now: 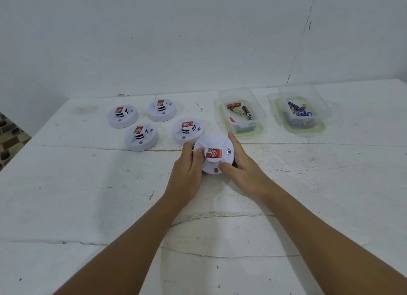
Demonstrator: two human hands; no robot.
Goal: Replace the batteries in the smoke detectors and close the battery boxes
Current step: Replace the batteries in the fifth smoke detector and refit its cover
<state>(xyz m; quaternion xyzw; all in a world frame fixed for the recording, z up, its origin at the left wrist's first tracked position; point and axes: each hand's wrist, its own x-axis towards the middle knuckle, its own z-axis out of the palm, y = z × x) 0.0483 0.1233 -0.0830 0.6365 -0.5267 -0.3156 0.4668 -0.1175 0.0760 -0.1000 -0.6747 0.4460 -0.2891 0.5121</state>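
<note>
Hands are gripping a round white plastic smoke detector [213, 155] from both sides, near the middle of the table [88, 195]: the left hand [189, 172] is curling round its left edge with the thumb lying on top, and the right hand [242, 162] is cupping the right edge, thumb pressing the near rim beside a small grey button. The detector is sitting domed side up, its raised centre carrying a red and white sticker and facing the camera; being a disc, it is showing no long axis. Four more detectors [141, 138] of the same smooth shape are sitting in a cluster just behind and to the left, the nearest [187, 130] almost touching the held one. Two clear plastic tubs are standing on green-edged lids at the back right: the nearer tub [241, 112] is holding loose cylindrical batteries [247, 113] lying at mixed angles, the farther tub [304, 107] blue and dark ones. The tabletop is looking white, rough, cracked and stained
</note>
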